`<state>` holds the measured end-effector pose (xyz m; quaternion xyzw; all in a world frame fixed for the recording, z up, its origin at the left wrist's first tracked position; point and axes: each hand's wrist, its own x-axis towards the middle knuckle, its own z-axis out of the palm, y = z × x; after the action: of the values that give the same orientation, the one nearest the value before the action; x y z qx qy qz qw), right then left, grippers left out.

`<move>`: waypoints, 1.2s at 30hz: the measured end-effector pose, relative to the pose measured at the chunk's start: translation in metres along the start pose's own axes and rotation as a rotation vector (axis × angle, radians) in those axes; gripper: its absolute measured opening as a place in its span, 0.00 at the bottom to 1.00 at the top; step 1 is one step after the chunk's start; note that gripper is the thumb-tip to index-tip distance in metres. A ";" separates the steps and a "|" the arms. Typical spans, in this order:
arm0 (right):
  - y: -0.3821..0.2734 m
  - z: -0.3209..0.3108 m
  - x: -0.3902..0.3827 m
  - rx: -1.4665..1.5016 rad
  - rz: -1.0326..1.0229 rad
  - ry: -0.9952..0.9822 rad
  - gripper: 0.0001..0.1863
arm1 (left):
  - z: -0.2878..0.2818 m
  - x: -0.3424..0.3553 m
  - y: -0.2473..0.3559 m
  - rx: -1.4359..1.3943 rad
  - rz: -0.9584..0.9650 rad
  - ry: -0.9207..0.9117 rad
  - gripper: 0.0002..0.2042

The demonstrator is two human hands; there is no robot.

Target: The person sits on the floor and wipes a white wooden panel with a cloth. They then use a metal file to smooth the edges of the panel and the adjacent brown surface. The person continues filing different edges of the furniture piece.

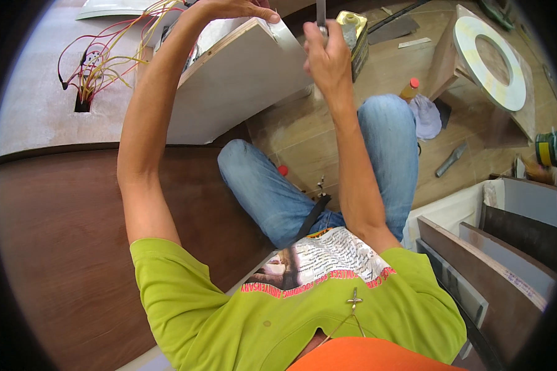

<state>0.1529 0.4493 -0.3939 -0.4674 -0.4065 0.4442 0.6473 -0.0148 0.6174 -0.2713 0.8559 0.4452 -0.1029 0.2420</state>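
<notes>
Nearby, yellow tin (354,31) behind right hand (328,59), contents unseen.

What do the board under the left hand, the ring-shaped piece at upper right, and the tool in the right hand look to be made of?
The board looks like plywood faced with pale laminate: its cut edge shows a tan layered core. The ring-shaped piece seems to be similar sheet stock, pale matte on top over a brown wooden backing. The tool in the right hand shows a grey, shiny shaft, probably metal; its handle is hidden. The left hand rests on the board's top edge.
</notes>
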 end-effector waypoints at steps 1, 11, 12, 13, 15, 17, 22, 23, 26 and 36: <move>0.000 0.006 -0.021 0.027 0.020 -0.029 0.16 | -0.004 -0.021 -0.002 0.029 -0.060 0.001 0.44; 0.044 0.005 -0.106 -0.249 -0.107 -0.090 0.14 | -0.039 -0.063 0.019 -0.192 0.055 0.279 0.30; 0.044 0.003 -0.107 -0.276 -0.112 -0.083 0.14 | -0.040 -0.061 0.018 -0.207 0.081 0.362 0.30; 0.043 0.001 -0.108 -0.302 -0.117 -0.077 0.14 | -0.041 -0.060 0.017 -0.221 0.104 0.447 0.29; 0.043 -0.011 -0.102 -0.401 -0.098 -0.104 0.14 | -0.025 -0.048 0.041 -0.219 0.128 0.544 0.26; 0.045 -0.020 -0.101 -0.465 -0.086 -0.115 0.14 | -0.019 -0.019 0.044 -0.049 0.174 0.417 0.26; 0.048 -0.020 -0.106 -0.512 -0.075 -0.169 0.13 | 0.002 0.005 0.008 0.140 0.243 0.117 0.28; 0.047 -0.020 -0.104 -0.504 -0.065 -0.187 0.13 | 0.005 0.004 0.005 0.081 0.173 0.104 0.28; 0.047 -0.023 -0.098 -0.504 -0.041 -0.195 0.13 | 0.007 0.009 0.008 0.063 0.143 0.135 0.28; 0.070 -0.008 -0.077 -0.497 -0.112 -0.151 0.12 | 0.009 0.024 -0.007 0.403 0.153 0.246 0.26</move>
<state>0.1258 0.3859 -0.4716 -0.5544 -0.5755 0.3277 0.5039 -0.0063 0.6335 -0.2911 0.9242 0.3758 -0.0659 0.0173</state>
